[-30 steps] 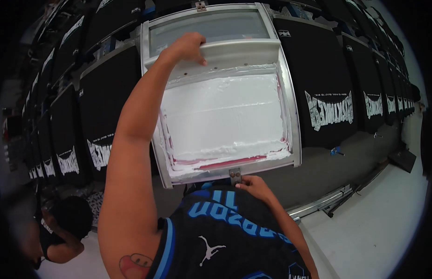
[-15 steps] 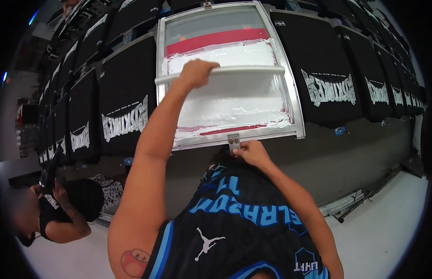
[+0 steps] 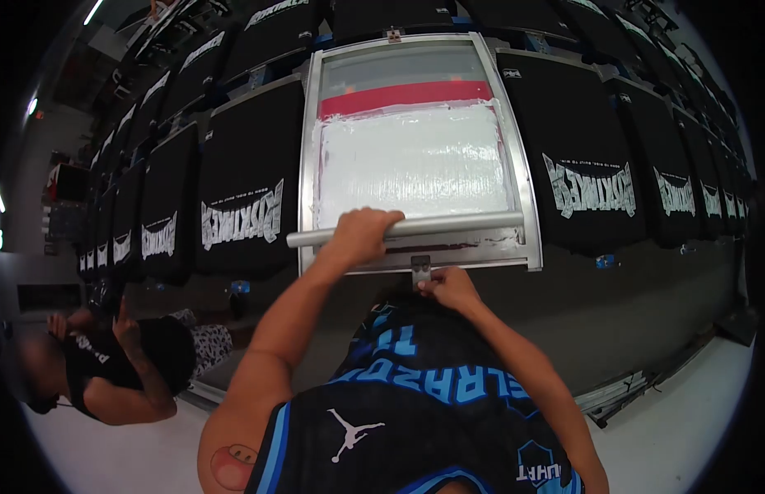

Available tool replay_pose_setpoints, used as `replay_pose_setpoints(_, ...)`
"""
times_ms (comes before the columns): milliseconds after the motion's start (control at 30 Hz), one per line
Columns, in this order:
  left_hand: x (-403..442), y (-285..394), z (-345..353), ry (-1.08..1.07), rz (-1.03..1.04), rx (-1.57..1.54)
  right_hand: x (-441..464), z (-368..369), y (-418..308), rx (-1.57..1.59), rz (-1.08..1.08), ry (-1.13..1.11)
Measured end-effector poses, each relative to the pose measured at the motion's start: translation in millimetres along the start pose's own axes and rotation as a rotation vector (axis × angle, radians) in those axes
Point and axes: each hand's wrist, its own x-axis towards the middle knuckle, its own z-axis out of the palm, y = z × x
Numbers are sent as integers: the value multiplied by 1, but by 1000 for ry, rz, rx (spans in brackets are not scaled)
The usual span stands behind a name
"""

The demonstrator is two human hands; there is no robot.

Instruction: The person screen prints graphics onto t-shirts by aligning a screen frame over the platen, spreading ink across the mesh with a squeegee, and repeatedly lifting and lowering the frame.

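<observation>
A screen-printing frame [image 3: 514, 148] with metal sides lies in front of me, its mesh bordered in red tape. White ink [image 3: 415, 160] covers most of the mesh in a smooth layer. My left hand [image 3: 362, 235] is wrapped round a long metal squeegee [image 3: 461, 224], which lies across the frame near its lower edge. Closed at the near edge, my right hand [image 3: 451, 288] pinches a small metal bracket [image 3: 420, 270] fixed to the frame. What lies under the squeegee is hidden.
Black shirts with white lettering lie in rows on boards, one to the left [image 3: 247, 173] and one to the right [image 3: 568, 148] of the frame. At the lower left another person [image 3: 135, 362] stands holding something dark. Metal bars [image 3: 629, 395] lie low at the right.
My left hand has drawn the squeegee towards me, from the frame's middle to its near end. The ink behind it is now smoother. My right hand stays at the bracket.
</observation>
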Motion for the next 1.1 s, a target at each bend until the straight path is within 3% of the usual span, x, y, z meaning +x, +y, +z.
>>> replay_pose_setpoints(133,59,-38,-26,10,-16,-42,5,5,9,80,8,-1)
replay_pose_setpoints(200,98,-53,-42,83,-45,3,5,6,11,100,17,10)
replay_pose_setpoints(300,146,-81,-37,298,86,96,8,8,16,119,31,9)
replay_pose_setpoints(333,150,-87,-18,294,84,89,9,9,18,125,31,2)
replay_pose_setpoints(400,156,-98,35,669,206,-4,7,10,17,157,40,-2)
replay_pose_setpoints(500,115,-76,82,781,233,40,2,3,2,159,47,-8)
replay_pose_setpoints(633,66,-43,49,621,195,-66,9,7,14,125,17,-27)
replay_pose_setpoints(700,49,-36,24,384,97,-84,9,5,12,53,-22,-25)
replay_pose_setpoints(733,38,-29,15,367,93,-91,13,7,21,38,-54,-21)
replay_pose_setpoints(800,23,-19,0,215,60,-118,20,8,31,178,-6,-121)
replay_pose_setpoints(867,11,-12,1,175,29,-126,18,4,31,97,-39,-150)
replay_pose_setpoints(933,1,-4,2,109,23,-129,-11,-13,-3,-400,-43,-59)
replay_pose_setpoints(1033,-5,5,5,26,4,-105,-59,-56,-40,-118,-211,-50)
replay_pose_setpoints(1100,-7,9,8,-20,-4,-98,-78,-82,-53,-42,-353,151)
